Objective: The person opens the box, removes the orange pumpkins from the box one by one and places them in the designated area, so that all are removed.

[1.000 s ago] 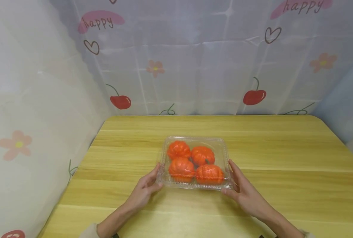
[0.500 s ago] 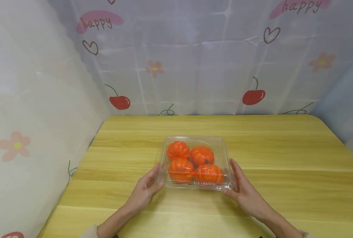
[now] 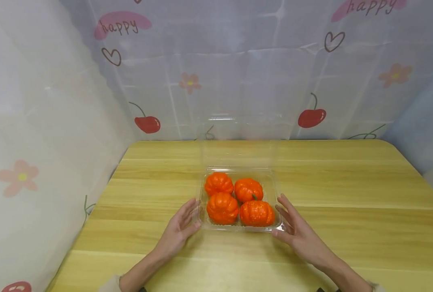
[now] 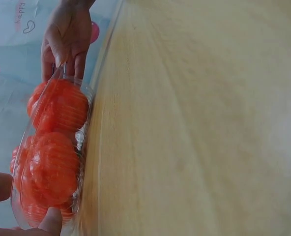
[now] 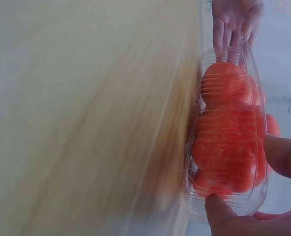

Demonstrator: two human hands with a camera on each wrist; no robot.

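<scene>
Step, as judged: clear tray (image 3: 234,228) is steadied; lid (image 3: 238,156) is raised behind | front corners are pinched by left hand (image 3: 176,229) and right hand (image 3: 301,237) | 4 pumpkins (image 3: 222,209) are held inside; tray is set on table (image 3: 333,178) | next, likely: 1 grip to be loosened

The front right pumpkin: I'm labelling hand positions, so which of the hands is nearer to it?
Right. The right hand is at the right side of the box, beside that pumpkin; the left hand is at the left side, another pumpkin between.
</scene>
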